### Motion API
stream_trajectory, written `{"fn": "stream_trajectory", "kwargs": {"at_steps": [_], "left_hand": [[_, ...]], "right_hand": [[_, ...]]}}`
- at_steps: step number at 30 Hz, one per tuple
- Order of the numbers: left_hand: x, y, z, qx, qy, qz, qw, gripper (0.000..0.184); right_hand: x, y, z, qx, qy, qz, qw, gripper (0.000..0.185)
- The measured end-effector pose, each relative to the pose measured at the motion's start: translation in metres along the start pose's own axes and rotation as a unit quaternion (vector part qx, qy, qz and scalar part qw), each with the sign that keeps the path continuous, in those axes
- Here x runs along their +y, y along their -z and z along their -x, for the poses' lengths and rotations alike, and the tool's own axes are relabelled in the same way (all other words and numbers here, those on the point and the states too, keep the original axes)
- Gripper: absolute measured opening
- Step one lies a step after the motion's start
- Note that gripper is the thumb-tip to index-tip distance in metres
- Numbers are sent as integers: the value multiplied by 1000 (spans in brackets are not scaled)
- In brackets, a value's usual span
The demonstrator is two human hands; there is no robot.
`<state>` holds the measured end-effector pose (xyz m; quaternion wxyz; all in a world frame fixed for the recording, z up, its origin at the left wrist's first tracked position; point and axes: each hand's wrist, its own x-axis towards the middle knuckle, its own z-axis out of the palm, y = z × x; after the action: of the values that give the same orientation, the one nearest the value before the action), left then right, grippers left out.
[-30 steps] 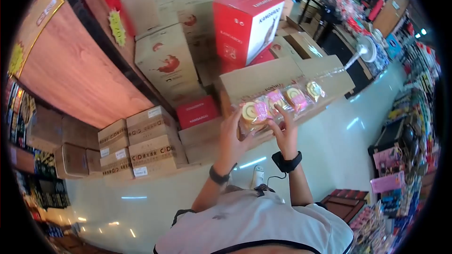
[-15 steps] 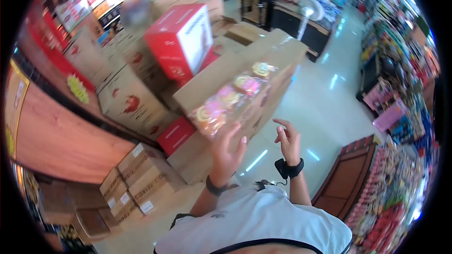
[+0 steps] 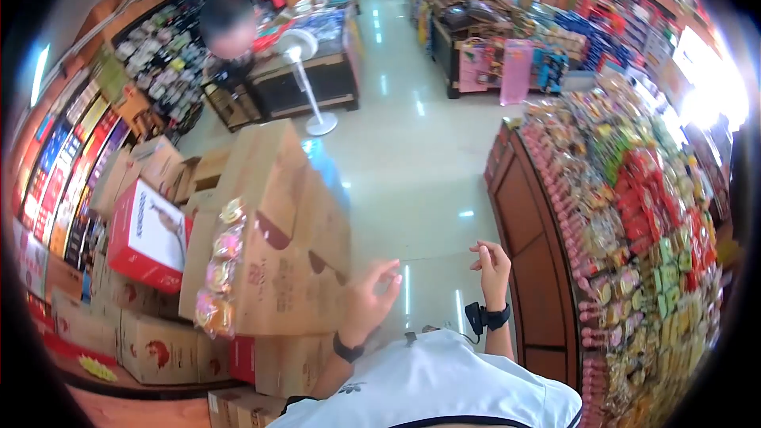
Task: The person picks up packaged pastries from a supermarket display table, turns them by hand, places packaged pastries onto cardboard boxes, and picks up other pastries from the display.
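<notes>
My left hand [image 3: 371, 303] hangs in the air beside the large cardboard box [image 3: 287, 289], with thumb and fingers apart and nothing in it. Nearer the brown wooden side of the display stand [image 3: 529, 246], my right hand [image 3: 493, 271] is raised, its fingers loosely bent and empty. Along the top edge of the large box lies a row of clear-wrapped pink and yellow swirl-shaped items [image 3: 222, 269]; their exact kind is unclear. Neither hand appears to touch these things. A black band circles each wrist, the right one with a small device and cable.
A red-and-white carton [image 3: 148, 236] and more cardboard boxes [image 3: 162, 347] are stacked at left. The stand at right carries many wrapped packets [image 3: 646, 198]. Ahead, a tiled aisle [image 3: 412, 162] runs past a white standing fan [image 3: 298, 47] and a person [image 3: 227, 28].
My view has turned right, so the boxes and wrapped items sit farther left and the packet stand fills more of the right side. Both hands stay raised and empty.
</notes>
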<state>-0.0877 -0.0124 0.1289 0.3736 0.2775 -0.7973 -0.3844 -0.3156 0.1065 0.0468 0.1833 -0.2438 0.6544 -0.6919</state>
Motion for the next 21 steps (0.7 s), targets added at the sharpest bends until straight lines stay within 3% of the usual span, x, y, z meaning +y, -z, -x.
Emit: {"fn": "stream_trajectory", "kwargs": {"at_steps": [11, 21], "left_hand": [[55, -142, -23, -134, -48, 92, 986, 32], [85, -215, -30, -232, -76, 111, 963, 31]], "right_hand": [[6, 154, 5, 84, -4, -22, 996, 23], [12, 230, 32, 172, 12, -19, 985, 23]]}}
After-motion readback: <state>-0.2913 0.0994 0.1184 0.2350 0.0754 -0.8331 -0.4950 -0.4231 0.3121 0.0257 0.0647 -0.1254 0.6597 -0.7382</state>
